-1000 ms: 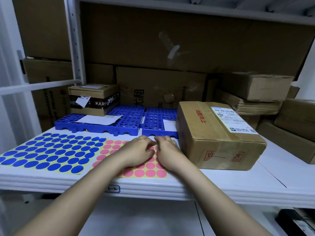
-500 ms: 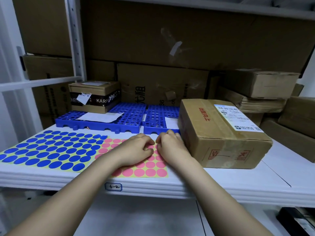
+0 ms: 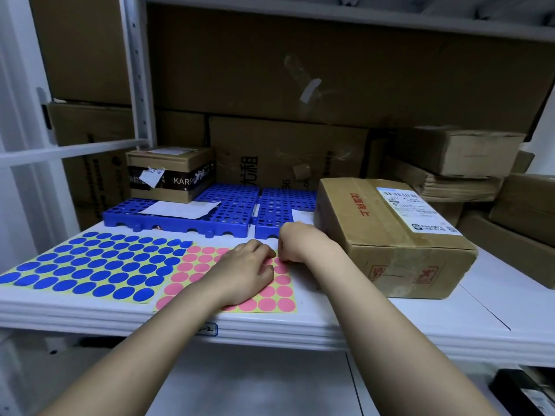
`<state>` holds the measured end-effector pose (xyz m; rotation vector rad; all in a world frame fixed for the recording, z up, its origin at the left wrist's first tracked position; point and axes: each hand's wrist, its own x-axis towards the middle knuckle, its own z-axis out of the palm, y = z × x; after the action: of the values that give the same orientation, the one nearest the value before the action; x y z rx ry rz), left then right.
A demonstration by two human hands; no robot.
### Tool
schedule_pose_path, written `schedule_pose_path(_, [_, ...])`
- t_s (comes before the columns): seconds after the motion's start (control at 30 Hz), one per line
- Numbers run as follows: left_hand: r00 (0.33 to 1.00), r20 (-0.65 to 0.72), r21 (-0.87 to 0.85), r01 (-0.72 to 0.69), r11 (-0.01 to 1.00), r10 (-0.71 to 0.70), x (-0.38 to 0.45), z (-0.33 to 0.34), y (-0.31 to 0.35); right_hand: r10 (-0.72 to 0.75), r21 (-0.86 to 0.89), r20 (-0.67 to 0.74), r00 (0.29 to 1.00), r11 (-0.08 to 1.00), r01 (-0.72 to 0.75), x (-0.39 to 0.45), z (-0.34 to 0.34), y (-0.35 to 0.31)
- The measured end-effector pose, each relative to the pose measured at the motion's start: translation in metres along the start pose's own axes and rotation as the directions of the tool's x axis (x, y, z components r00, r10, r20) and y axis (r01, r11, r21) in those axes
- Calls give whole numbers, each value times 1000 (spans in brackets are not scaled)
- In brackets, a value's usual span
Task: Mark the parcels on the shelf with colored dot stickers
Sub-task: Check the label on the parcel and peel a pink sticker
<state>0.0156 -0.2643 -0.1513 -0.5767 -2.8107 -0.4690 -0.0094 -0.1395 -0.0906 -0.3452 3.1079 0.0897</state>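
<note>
Pink dot sheet (image 3: 274, 295) on yellow backing, left hand (image 3: 244, 273) pressing flat, right hand (image 3: 297, 241) apparently pinching its edge

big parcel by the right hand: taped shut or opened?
Shut. The cardboard parcel has clear tape running along its top seam and down the front, flaps flat, with the shipping label intact on top.

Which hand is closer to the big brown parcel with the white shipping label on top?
The right hand. It is beside the parcel, just off its near left corner, at the pink sticker sheet's top edge. The left hand rests on that sheet, farther from the parcel.
</note>
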Motion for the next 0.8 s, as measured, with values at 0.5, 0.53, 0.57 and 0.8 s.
schedule_pose_path(0.5, [997,-67,-109,32,994,-39,3,-1,-6,-31,61,-442,897,996,64,-27,0,-2])
schedule_pose_path(0.53, [993,-110,-152,31,988,-49,4,-5,-6,-39,79,-494,869,993,90,-31,-3,-2])
schedule_pose_path(0.57, [985,-155,-219,37,975,-72,4,-10,-5,-46,98,-538,841,988,117,-36,-7,-3])
schedule_pose_path(0.8, [928,-270,-849,-104,518,-256,-1,-71,41,22,314,-773,634,881,353,-68,-38,10])
